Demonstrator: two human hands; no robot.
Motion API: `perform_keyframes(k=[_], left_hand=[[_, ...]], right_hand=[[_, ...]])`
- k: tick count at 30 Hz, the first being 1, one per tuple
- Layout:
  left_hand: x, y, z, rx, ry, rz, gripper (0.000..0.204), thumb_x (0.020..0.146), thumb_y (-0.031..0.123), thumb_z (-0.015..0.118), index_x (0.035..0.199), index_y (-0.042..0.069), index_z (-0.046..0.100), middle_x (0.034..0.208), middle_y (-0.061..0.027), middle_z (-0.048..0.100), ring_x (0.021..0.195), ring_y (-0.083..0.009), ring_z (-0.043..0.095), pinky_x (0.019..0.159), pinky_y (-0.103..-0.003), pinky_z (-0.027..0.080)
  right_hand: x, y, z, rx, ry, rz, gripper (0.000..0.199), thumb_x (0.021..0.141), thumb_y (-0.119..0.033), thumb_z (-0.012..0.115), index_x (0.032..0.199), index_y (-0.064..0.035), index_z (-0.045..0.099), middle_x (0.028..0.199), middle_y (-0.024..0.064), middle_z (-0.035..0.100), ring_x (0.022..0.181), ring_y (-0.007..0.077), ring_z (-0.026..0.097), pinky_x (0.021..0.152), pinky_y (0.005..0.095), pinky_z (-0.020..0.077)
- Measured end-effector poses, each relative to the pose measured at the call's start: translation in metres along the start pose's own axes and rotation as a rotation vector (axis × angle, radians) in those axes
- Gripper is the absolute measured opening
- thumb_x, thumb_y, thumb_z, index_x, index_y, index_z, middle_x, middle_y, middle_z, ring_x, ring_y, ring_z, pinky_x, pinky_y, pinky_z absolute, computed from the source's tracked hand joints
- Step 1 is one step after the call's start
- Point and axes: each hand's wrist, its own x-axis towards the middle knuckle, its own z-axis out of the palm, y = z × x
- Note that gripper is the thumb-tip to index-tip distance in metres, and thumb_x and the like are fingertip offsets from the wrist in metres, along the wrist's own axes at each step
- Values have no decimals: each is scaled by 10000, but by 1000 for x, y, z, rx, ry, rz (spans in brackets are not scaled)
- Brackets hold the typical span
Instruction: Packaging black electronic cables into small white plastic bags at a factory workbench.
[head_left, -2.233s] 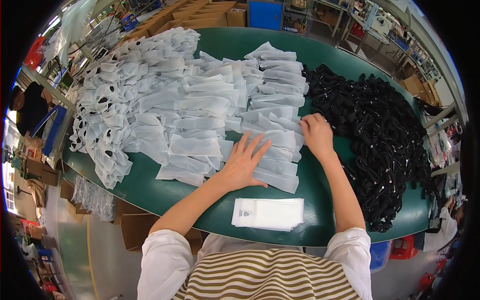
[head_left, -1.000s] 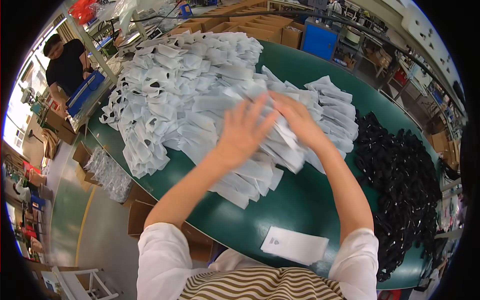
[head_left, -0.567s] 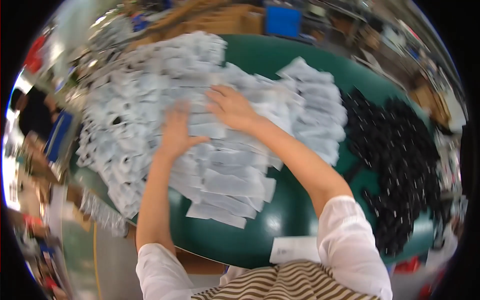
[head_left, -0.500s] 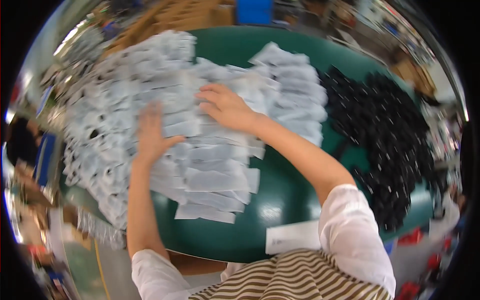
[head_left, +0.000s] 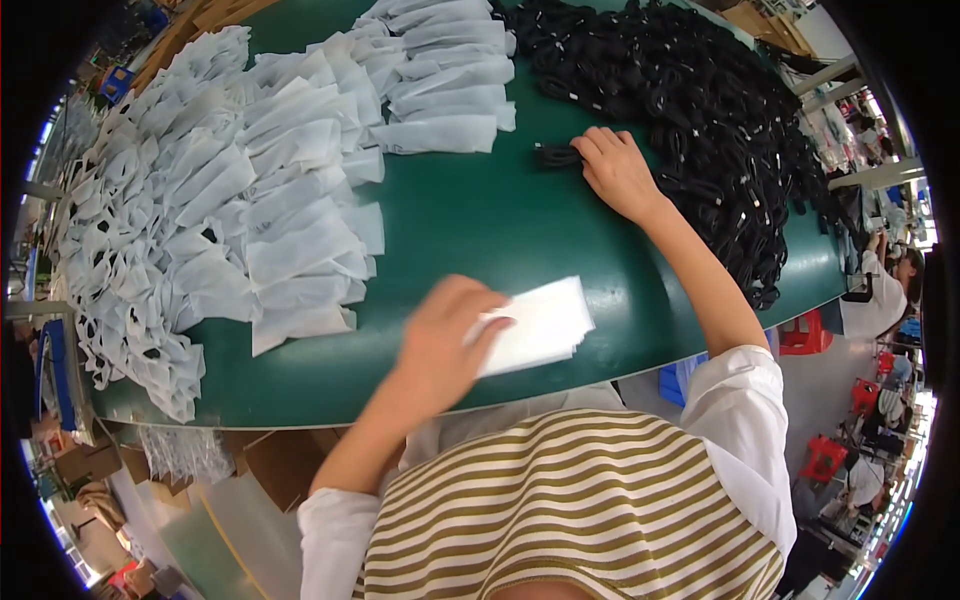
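Observation:
My left hand [head_left: 445,340], smeared by motion, is at the left end of a stack of flat white sheets or pouches [head_left: 545,325] by the near table edge. Its thumb overlaps the stack, but whether the fingers grip it cannot be told. Farther right, the curled fingers of my right hand [head_left: 620,175] close on the end of a bundled black cable [head_left: 557,155], whose metal plug points left. A large heap of similar black cables [head_left: 690,110] with shiny plugs lies just beyond and right of that hand.
Many whitish translucent pouches [head_left: 300,220] cover the table's left side in overlapping rows, with more rows [head_left: 450,90] at the far middle. The green table [head_left: 450,220] has a curved near edge. Red stools [head_left: 805,335] and another person [head_left: 885,285] are off to the right.
Both hands have left the whitish pouches. The left moved to the white stack at the near edge; the right moved to the black cables and took hold of one. The view has shifted rightward.

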Motion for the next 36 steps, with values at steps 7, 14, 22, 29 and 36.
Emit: perform_keyframes(k=[7,14,22,29,36], left_hand=[[-8,5,92,197,-30,115,124,835,24,712,937,23,640,954,-129,595,774,-286,622,673,-359,515],[-14,-5,99,142,-32,-16,78,860,5,680,892,7,610,868,-109,600,719,-238,607,666,-328,501],[-15,3,94,-94,13,-252,57,883,-24,656,911,-4,610,890,-81,612,704,-137,549,678,-262,471],[-13,0,92,-137,-23,-17,74,861,-13,673,895,17,613,975,-87,614,842,-191,560,711,-274,471],[5,18,78,25,-1,179,96,832,26,699,873,42,614,1039,-81,604,985,-258,535,854,-338,453]], right_hand=[[-48,-61,-55,904,123,641,243,901,-92,649,1127,-10,606,916,38,618,859,138,593,764,308,465],[-120,-101,-73,1514,190,943,196,931,-103,649,1074,3,568,950,32,627,724,139,588,690,254,479],[-156,-155,-77,1341,314,919,134,950,-68,610,1060,1,576,890,32,589,674,117,570,657,239,472],[-168,-146,-82,1471,-92,1015,131,932,-57,616,1055,-13,617,1033,67,568,815,111,565,715,220,441],[-152,-143,-83,1214,70,493,282,891,-23,638,1172,-38,630,1152,97,527,937,163,559,788,273,460]])
